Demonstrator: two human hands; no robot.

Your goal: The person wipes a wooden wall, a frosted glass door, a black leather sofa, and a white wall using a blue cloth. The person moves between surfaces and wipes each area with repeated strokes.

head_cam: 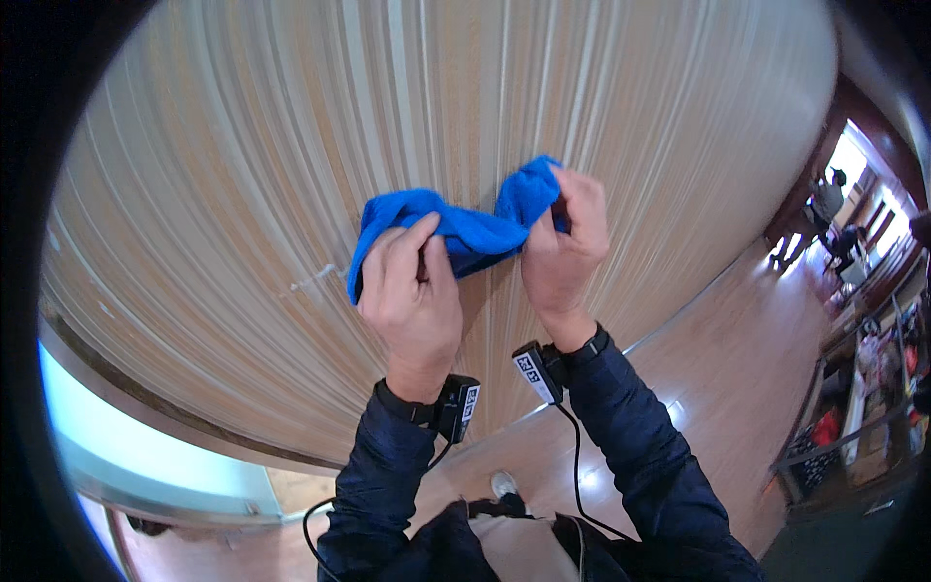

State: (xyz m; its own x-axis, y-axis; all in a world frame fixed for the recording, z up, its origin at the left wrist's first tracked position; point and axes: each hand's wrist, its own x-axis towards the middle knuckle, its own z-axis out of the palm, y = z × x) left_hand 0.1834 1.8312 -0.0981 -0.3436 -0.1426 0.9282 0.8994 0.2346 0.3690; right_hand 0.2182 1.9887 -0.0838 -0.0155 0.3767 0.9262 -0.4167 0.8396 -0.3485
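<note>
A blue cloth (pixel 465 225) spans the gap between my two hands, bunched and folded along its length. My left hand (pixel 411 298) grips its left part, fingers pinched over the fabric. Higher up and to the right, my right hand (pixel 567 254) pinches the other end, which is gathered into a raised fold. Directly behind the cloth stands a wall covered in striped beige and grey wallpaper (pixel 407 94). Whether the cloth touches the wall cannot be told. A whitish scuff (pixel 313 278) marks the wallpaper left of my left hand.
Below the wall runs a wooden floor (pixel 698 393). A recess with a pale, bright sill (pixel 167 465) lies at lower left. On the right, a metal-framed cart or rack (pixel 858 429) holds assorted goods. Farther off, a person (pixel 828 196) stands near bright windows. Cables (pixel 577 465) hang from my wrist devices.
</note>
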